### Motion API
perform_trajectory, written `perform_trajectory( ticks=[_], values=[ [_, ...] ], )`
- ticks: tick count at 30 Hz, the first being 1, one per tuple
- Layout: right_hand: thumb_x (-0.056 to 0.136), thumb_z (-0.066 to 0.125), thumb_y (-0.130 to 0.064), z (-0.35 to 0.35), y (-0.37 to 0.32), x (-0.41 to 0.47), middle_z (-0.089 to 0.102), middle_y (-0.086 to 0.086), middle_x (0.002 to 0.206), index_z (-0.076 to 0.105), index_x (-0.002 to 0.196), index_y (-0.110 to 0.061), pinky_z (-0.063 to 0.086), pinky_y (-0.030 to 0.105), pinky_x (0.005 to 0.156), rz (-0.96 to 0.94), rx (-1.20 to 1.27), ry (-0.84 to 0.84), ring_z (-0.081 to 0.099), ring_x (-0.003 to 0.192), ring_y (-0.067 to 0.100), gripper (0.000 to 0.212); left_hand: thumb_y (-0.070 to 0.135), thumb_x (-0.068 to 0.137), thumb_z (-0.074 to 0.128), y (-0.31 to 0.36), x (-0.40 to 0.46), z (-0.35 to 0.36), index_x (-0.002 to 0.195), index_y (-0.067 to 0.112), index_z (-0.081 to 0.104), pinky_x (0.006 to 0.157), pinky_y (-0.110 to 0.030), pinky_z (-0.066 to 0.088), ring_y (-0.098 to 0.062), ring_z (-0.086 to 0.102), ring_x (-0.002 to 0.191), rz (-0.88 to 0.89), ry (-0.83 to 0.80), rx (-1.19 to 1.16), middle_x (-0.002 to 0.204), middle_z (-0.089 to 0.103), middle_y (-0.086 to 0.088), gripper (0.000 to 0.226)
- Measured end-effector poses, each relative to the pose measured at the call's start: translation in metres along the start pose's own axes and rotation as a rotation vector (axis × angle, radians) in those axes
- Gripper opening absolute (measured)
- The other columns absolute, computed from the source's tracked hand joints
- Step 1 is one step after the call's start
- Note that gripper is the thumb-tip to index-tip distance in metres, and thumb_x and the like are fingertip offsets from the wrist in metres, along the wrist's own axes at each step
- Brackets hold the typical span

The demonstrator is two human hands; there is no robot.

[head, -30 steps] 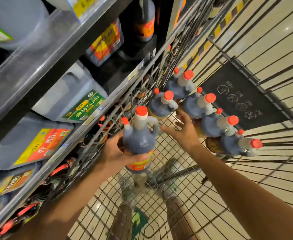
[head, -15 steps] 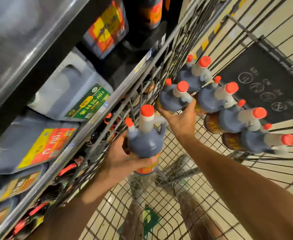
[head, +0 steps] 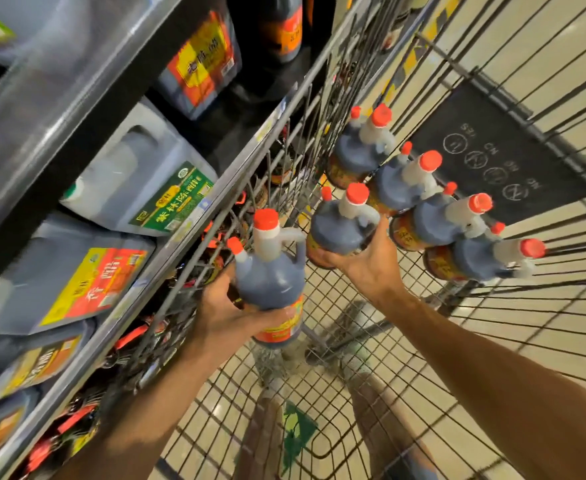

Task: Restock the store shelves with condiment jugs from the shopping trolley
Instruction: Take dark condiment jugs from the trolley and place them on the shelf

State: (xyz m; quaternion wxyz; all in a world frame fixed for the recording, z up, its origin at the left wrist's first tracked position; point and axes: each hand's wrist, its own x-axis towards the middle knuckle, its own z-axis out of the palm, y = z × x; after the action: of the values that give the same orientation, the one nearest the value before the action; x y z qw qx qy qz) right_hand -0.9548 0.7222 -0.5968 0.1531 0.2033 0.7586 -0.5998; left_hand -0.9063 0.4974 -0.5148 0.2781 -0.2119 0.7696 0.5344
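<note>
The store shelves run down the left side, already carrying big rectangular jugs with yellow-red and green labels, so part of the stock looks up. Right beside them sits the wire shopping trolley, and that's where the work left is: four dark condiment jugs with orange-red caps sit in a row toward its far right, all necks up and leaning toward the camera.

The left hand is wrapped around the lower body of one jug, holding it over the trolley next to the shelf edge, long axis roughly upright, cap up, handle to the right. The right hand cups a second jug from below, its fingers curled round the base, cap up and tilted a bit toward the shelves.

So it looks like roughly mid-job: two jugs in hand, neither on a shelf yet.
</note>
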Motion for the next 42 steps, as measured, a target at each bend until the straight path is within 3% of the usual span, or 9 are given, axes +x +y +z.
perform_trajectory(
  ticks=[4,10,13,18,20,22,30,38,42],
  values=[
    [0.060,0.096,-0.029,-0.020,-0.019,-0.041,0.057,-0.023,0.109,0.045,0.121,-0.022,0.047,0.004,0.076,-0.011,0.008,0.101,0.056,0.090,-0.026,0.080,0.015,0.057,0.095,0.020,-0.024,-0.003,0.101,0.023,0.060,0.063,0.001,0.041,0.024,0.058,0.074,0.046,0.056,0.078,0.088,0.063,0.018,0.056],
    [0.055,0.096,-0.049,-0.064,-0.102,-0.134,0.074,-0.010,0.111,0.060,0.121,-0.024,0.057,0.041,0.094,0.024,0.052,0.114,0.070,0.103,0.006,0.080,0.004,0.061,0.092,0.068,-0.093,-0.036,0.108,0.025,0.067,0.081,-0.027,0.056,0.000,0.070,0.095,0.001,0.098,-0.070,0.090,0.075,0.018,0.057],
    [0.064,0.095,-0.038,-0.082,-0.151,-0.193,0.077,-0.006,0.106,0.067,0.119,-0.021,0.059,0.041,0.090,0.009,0.043,0.105,0.072,0.100,0.011,0.064,-0.003,0.068,0.086,0.106,-0.141,-0.050,0.122,0.004,0.062,0.090,-0.035,0.057,-0.024,0.067,0.110,0.054,0.109,-0.159,0.108,0.071,-0.003,0.060],
    [0.069,0.088,-0.026,-0.105,-0.201,-0.276,0.078,-0.005,0.103,0.070,0.115,-0.016,0.060,0.032,0.083,-0.078,0.052,0.049,0.074,0.096,0.012,0.050,0.049,0.037,0.091,0.136,-0.219,-0.069,0.116,0.019,0.066,0.083,-0.028,0.059,-0.010,0.069,0.100,0.135,0.126,-0.186,0.109,0.072,0.007,0.087],
    [0.069,0.087,-0.026,-0.114,-0.211,-0.297,0.078,-0.006,0.103,0.070,0.114,-0.018,0.061,0.032,0.083,-0.113,0.055,0.004,0.074,0.097,0.013,0.049,0.045,0.042,0.094,0.140,-0.244,-0.073,0.116,0.021,0.064,0.080,-0.023,0.057,0.002,0.069,0.094,0.163,0.114,-0.161,0.106,0.070,0.014,0.084],
    [0.066,0.088,-0.030,-0.120,-0.219,-0.312,0.077,-0.011,0.103,0.070,0.113,-0.023,0.059,0.026,0.081,-0.166,0.032,-0.034,0.073,0.098,0.008,0.050,0.013,0.056,0.097,0.143,-0.265,-0.073,0.115,0.015,0.061,0.072,-0.013,0.054,0.014,0.066,0.083,0.214,0.146,-0.169,0.101,0.067,0.015,0.069],
    [0.066,0.089,-0.026,-0.135,-0.244,-0.340,0.077,-0.008,0.105,0.071,0.114,-0.019,0.059,0.028,0.082,-0.326,0.039,-0.337,0.073,0.099,0.010,0.052,0.010,0.059,0.093,0.111,-0.362,-0.070,0.121,0.017,0.064,0.073,-0.022,0.058,-0.008,0.071,0.098,0.197,0.411,-0.300,0.112,0.072,0.005,0.070],
    [0.071,0.083,0.005,-0.071,-0.272,-0.381,0.079,-0.004,0.097,0.069,0.111,-0.008,0.056,0.018,0.072,-0.400,-0.001,-0.750,0.075,0.090,0.011,0.044,0.008,0.060,0.093,0.044,-0.492,-0.081,0.111,0.026,0.065,0.070,-0.020,0.057,-0.002,0.072,0.090,0.148,0.781,-0.507,0.106,0.072,0.011,0.060],
    [0.067,0.085,0.000,-0.009,-0.285,-0.430,0.078,-0.003,0.102,0.067,0.113,-0.010,0.056,0.019,0.074,-0.450,-0.072,-0.968,0.075,0.093,0.012,0.050,0.021,0.050,0.096,-0.005,-0.572,-0.092,0.106,0.028,0.065,0.073,-0.026,0.058,-0.001,0.070,0.086,0.130,1.018,-0.638,0.100,0.072,0.015,0.065]
  ],
)
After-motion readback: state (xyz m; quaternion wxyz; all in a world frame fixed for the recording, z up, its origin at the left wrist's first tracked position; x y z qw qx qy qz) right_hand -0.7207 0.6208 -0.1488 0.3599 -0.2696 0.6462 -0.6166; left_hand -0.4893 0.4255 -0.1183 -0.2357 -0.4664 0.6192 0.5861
